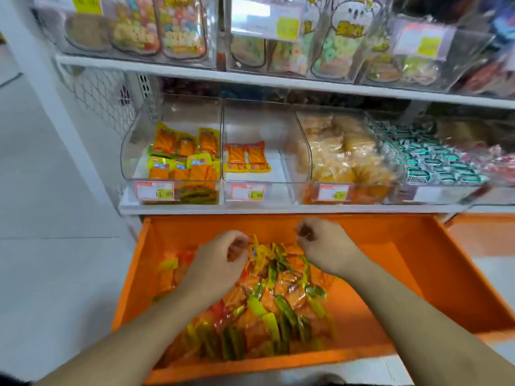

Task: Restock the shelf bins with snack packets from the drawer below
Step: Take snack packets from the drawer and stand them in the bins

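Note:
An orange drawer (418, 263) stands pulled out below the lowest shelf. In it lies a clear plastic bag (267, 307) stuffed with orange and green snack packets. My left hand (220, 263) and my right hand (326, 246) are at the bag's far end, fingers curled and pinching its plastic from both sides. On the shelf above, the leftmost clear bin (133, 151) holds several orange packets (181, 157). The bin to its right (289, 162) holds two orange packets (246, 160).
A third bin holds pale yellow snack bags (340, 154), and a fourth holds green-and-white sweets (434, 160). Price tags (155, 190) front the bins. The upper shelf (195, 72) carries bins of colourful bagged sweets. Grey floor lies to the left.

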A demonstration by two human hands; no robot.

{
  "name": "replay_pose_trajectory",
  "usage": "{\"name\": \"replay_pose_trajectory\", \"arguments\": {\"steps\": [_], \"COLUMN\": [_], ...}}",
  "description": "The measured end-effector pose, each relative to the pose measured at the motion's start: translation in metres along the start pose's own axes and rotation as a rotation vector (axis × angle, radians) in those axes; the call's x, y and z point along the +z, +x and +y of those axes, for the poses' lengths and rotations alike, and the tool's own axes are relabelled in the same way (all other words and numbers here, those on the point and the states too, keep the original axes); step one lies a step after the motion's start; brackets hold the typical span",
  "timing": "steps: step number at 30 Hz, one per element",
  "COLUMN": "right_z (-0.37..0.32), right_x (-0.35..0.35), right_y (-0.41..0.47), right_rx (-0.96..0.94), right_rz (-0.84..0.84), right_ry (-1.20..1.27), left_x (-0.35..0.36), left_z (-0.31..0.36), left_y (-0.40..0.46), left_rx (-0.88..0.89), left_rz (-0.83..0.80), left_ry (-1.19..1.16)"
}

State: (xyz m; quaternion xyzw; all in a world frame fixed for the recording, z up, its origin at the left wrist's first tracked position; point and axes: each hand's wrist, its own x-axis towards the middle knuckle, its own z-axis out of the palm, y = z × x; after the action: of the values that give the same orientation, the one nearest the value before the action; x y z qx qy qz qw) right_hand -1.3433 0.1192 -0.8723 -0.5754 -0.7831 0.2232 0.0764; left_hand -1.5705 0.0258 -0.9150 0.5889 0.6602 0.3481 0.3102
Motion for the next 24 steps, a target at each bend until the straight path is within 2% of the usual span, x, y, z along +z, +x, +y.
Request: {"name": "replay_pose_trajectory", "arguments": {"steps": [3,6,12,18,21,24], "right_z": [0.031,0.062,0.116,0.16,0.17,0.176], "right_x": [0.032,0.064,0.111,0.167,0.181,0.193], "right_y": [0.001,0.012,0.063,0.125,0.137,0.134], "right_rx": [0.072,0.144,0.263,0.143,0.155,0.104], "right_rz": [-0.193,-0.3,-0.329,-0.342,-0.408,-0.374], "right_ry": [-0.11,-0.12,-0.155,-0.251,-0.27,-0.25], "left_x": [0.04,0.07,0.118,0.157,0.166,0.168], "left_z": [-0.033,-0.059,-0.101,-0.127,-0.135,-0.138], "left_y": [-0.009,-0.002,0.025,0.043,0.047,0.048], "left_rx": [-0.099,-0.16,-0.2,-0.229,-0.229,-0.227], "left_rz": [-0.148,-0.243,-0.348,-0.312,-0.317,-0.322], "left_ry": [0.082,0.162,0.1,0.091,0.043,0.012]}}
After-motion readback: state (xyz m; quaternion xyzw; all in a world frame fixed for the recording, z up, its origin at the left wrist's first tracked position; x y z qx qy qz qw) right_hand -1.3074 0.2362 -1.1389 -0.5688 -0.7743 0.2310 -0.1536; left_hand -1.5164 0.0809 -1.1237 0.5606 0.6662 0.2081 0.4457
